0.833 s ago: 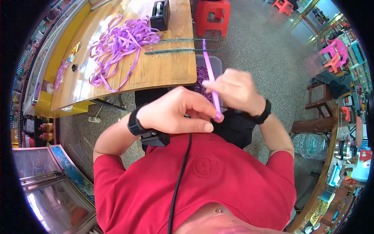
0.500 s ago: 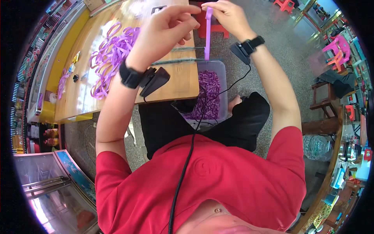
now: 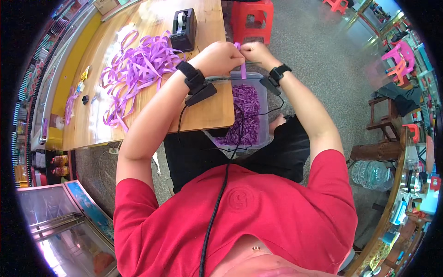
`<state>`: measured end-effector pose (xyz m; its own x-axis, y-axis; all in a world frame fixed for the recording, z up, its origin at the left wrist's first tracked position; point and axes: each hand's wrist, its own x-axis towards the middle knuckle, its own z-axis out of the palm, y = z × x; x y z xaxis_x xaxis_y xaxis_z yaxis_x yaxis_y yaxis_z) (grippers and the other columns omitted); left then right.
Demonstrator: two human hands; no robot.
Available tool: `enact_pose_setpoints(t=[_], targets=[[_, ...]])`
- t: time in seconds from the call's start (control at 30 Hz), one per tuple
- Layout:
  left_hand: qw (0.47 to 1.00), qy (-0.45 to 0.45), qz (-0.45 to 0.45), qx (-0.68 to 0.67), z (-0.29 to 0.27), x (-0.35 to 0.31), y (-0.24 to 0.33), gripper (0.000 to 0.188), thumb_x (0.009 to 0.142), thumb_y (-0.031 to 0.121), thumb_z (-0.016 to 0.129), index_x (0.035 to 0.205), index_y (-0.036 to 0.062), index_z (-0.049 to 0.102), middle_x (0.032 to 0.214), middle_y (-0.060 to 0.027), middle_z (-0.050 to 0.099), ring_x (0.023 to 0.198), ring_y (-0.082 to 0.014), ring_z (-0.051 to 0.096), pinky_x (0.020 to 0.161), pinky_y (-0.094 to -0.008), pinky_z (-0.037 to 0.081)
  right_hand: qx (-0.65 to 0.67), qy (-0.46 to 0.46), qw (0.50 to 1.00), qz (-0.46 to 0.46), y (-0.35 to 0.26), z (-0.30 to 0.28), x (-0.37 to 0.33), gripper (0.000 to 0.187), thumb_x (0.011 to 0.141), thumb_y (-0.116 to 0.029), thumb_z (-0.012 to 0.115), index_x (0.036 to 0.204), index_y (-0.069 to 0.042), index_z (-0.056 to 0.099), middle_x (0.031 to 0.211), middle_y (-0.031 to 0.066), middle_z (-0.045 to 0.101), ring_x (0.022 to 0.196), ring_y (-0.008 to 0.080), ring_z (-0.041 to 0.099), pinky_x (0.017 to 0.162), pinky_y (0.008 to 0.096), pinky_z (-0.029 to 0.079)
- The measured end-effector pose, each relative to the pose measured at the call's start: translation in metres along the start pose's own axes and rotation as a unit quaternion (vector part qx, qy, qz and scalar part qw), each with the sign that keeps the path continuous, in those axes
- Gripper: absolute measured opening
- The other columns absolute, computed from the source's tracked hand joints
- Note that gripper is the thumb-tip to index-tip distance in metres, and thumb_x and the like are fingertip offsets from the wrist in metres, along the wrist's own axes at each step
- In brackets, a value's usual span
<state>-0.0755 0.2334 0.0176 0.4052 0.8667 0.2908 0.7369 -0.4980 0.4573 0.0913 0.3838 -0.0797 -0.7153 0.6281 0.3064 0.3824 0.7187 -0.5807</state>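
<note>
Both hands meet just past the table's right edge, over the clear bin. My left hand (image 3: 218, 58) is closed, its fingertips pinching a purple ribbon (image 3: 243, 72). Right beside it, my right hand (image 3: 258, 53) is closed on the same ribbon, thumb and fingers pressed together. A short bit of ribbon shows above the fingertips and a strip hangs below them. Thin dark rods (image 3: 224, 78) stick out from the table near the ribbon, partly hidden by my hands. Left of my left forearm lies a loose heap of purple ribbon loops (image 3: 145, 64).
A black tape dispenser (image 3: 185, 34) stands on the wooden table (image 3: 207, 113) beyond my left hand. Below my hands, the clear plastic bin (image 3: 264, 124) holds many small purple pieces (image 3: 247, 104). A red stool (image 3: 251, 21) is on the floor ahead. Black cables run from my wrist straps.
Both hands have come down toward me and closer together, the fingers now closed at the ribbon. Less of the strip shows. The tape dispenser and red stool have come into fuller view.
</note>
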Motion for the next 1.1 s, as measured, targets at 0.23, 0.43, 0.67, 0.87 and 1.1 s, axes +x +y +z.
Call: enact_pose_setpoints(t=[0.23, 0.43, 0.67, 0.87, 1.1], targets=[[0.995, -0.007, -0.089, -0.036, 0.002, -0.012, -0.005, 0.030, 0.089, 0.032, 0.062, 0.091, 0.0043, 0.073, 0.068, -0.0136, 0.067, 0.059, -0.0249, 0.068, 0.064, -0.0356, 0.054, 0.198, -0.192, 0.926, 0.258, -0.039, 0.034, -0.087, 0.021, 0.090, -0.024, 0.062, 0.097, -0.008, 0.073, 0.071, -0.0015, 0.063, 0.057, 0.0057, 0.048, 0.049, 0.0241, 0.036], [0.994, -0.023, -0.103, 0.000, 0.001, -0.008, 0.000, 0.030, 0.088, 0.032, 0.066, 0.094, 0.0040, 0.074, 0.085, -0.0151, 0.071, 0.079, -0.0299, 0.069, 0.074, -0.0371, 0.054, 0.310, -0.079, 0.925, 0.203, -0.051, 0.035, -0.135, 0.028, 0.090, -0.024, 0.066, 0.112, -0.006, 0.070, 0.082, -0.0003, 0.065, 0.063, 0.0060, 0.051, 0.053, 0.0231, 0.039], [0.996, -0.018, -0.090, 0.025, 0.001, -0.010, 0.000, 0.033, 0.088, 0.035, 0.065, 0.095, 0.0042, 0.074, 0.088, -0.0158, 0.071, 0.082, -0.0319, 0.068, 0.076, -0.0388, 0.054, 0.198, 0.025, 0.967, 0.159, -0.072, 0.047, -0.128, 0.034, 0.084, -0.024, 0.074, 0.109, -0.001, 0.070, 0.098, 0.0107, 0.072, 0.090, 0.0165, 0.066, 0.082, 0.0305, 0.051], [0.993, -0.026, -0.118, 0.000, 0.005, -0.009, -0.001, 0.033, 0.089, 0.035, 0.064, 0.095, 0.0044, 0.074, 0.089, -0.0154, 0.071, 0.084, -0.0321, 0.068, 0.078, -0.0388, 0.053, 0.238, -0.003, 0.954, 0.180, -0.077, 0.059, -0.152, 0.023, 0.084, -0.023, 0.073, 0.091, -0.001, 0.073, 0.084, 0.0125, 0.071, 0.077, 0.0173, 0.066, 0.071, 0.0318, 0.049], [0.995, -0.011, -0.095, 0.025, 0.001, -0.011, 0.000, 0.034, 0.090, 0.036, 0.064, 0.096, 0.0037, 0.074, 0.090, -0.0161, 0.071, 0.084, -0.0322, 0.068, 0.078, -0.0388, 0.053, 0.219, -0.017, 0.972, 0.086, -0.135, 0.053, -0.220, 0.018, 0.085, -0.020, 0.074, 0.092, -0.003, 0.074, 0.075, 0.0103, 0.065, 0.071, 0.0201, 0.062, 0.066, 0.0314, 0.048]])
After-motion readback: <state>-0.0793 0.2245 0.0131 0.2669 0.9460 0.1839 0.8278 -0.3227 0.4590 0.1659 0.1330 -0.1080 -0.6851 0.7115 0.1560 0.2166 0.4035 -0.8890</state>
